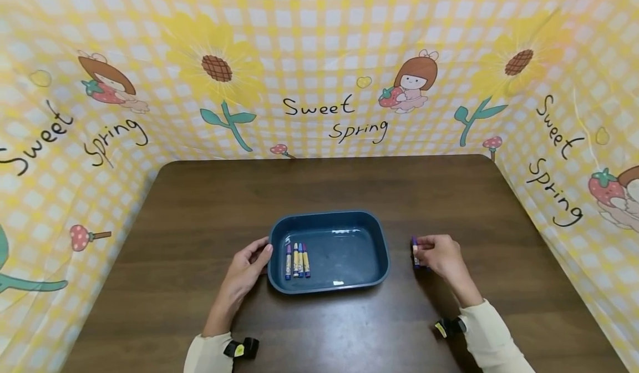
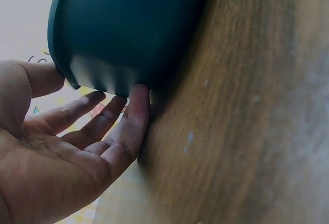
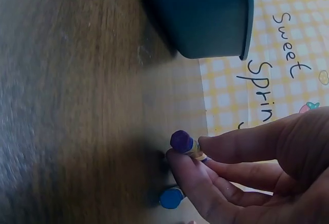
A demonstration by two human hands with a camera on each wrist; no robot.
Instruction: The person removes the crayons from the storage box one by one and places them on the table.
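A dark blue-green rectangular tray [image 1: 349, 256] sits mid-table with several crayons [image 1: 298, 260] side by side in its left part. At the tray's left end my left hand [image 1: 248, 262] grips it, thumb on the rim and fingers [image 2: 138, 106] against the outer wall. Right of the tray, my right hand [image 1: 441, 256] pinches a purple-ended crayon [image 3: 181, 141] between thumb and fingers. Below that one, in the right wrist view, a blue-ended crayon [image 3: 171, 198] lies by the fingers, its far part hidden behind them.
The brown wooden table [image 1: 319, 190] is enclosed at the back and sides by a yellow checked cloth [image 1: 319, 45] with printed flowers and lettering. Black straps [image 1: 242, 349] circle both wrists over pale sleeves.
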